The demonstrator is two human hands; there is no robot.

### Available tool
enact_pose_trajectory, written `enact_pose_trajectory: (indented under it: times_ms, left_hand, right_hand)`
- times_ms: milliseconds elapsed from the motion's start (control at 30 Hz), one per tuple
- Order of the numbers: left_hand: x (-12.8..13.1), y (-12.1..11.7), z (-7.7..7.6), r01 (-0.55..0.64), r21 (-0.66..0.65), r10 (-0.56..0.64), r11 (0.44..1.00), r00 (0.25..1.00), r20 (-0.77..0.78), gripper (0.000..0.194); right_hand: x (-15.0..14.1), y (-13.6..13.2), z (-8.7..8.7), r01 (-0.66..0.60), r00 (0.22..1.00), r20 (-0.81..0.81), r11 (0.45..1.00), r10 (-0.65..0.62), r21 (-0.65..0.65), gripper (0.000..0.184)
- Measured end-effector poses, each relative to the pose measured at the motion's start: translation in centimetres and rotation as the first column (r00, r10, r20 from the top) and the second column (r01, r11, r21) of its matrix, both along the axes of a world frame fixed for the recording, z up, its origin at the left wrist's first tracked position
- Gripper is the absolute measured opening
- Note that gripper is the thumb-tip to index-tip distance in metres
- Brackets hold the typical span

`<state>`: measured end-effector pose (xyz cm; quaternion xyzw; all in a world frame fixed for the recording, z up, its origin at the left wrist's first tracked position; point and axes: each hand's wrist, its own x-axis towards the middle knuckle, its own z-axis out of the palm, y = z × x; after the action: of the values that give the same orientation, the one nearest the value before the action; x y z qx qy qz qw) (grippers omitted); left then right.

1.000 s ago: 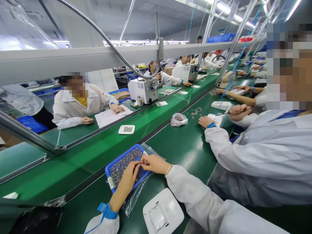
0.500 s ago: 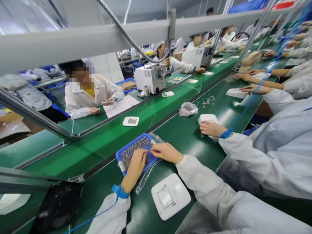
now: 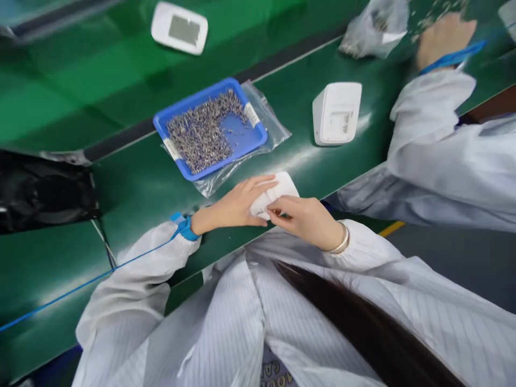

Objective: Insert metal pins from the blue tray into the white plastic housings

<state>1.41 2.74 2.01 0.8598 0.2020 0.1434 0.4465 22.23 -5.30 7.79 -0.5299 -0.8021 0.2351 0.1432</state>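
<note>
A white plastic housing (image 3: 285, 186) lies near the table's front edge, partly hidden by my hands. My left hand (image 3: 237, 203) grips its left side, thumb on the near edge and fingers across the top. Over the recess in the housing, my right hand (image 3: 308, 219) pinches finger and thumb together; whatever is between them is too small to make out. Just beyond my hands, a blue tray (image 3: 245, 144) holds many small metal pieces (image 3: 201, 131). The tray rests on a clear plastic bag (image 3: 274, 126).
Another white housing (image 3: 337, 114) stands to the right. Beyond it are a plastic bag of small parts (image 3: 377, 29) and a co-worker's hand (image 3: 445, 40). A white device with a screen (image 3: 179, 28) lies on the far green strip. A black object (image 3: 46, 191) sits left.
My view has tilted down. Both hands have left the blue tray and come to the white housing, the left gripping it and the right pinching at its recess. The co-worker's hand has left the other housing.
</note>
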Motion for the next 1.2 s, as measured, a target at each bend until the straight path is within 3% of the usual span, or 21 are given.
enact_pose_trajectory:
  times_ms: [100, 300, 400, 567, 1200]
  left_hand:
    - [0.4, -0.1, -1.2, -0.079, -0.017, 0.08, 0.997, 0.996, 0.038, 0.113]
    - [0.2, 0.1, -0.8, -0.018, 0.039, 0.019, 0.999, 0.999, -0.032, 0.112]
    - [0.4, -0.1, -1.2, -0.029, 0.095, 0.033, 0.995, 0.999, -0.039, 0.111]
    - [0.4, -0.2, -1.8, -0.011, 0.079, 0.014, 0.997, 0.999, -0.04, 0.11]
    - [0.4, -0.2, -1.3, -0.048, 0.095, 0.052, 0.994, 0.998, -0.043, 0.104]
  right_hand:
    - [-0.2, -0.3, -1.4, 0.004, 0.972, 0.234, 0.999, 0.007, -0.045, 0.02]
    - [-2.1, 1.4, -1.8, 0.017, 0.903, 0.43, 1.0, -0.014, -0.002, 0.028]
    - [-2.6, 1.8, -2.2, -0.01, 0.897, 0.443, 0.999, -0.011, 0.044, 0.029]
    - [-2.6, 1.8, -2.6, -0.001, 0.897, 0.44, 0.998, -0.025, 0.059, 0.027]
    - [-2.5, 1.7, -2.4, 0.009, 0.914, 0.401, 0.992, -0.058, 0.124, 0.027]
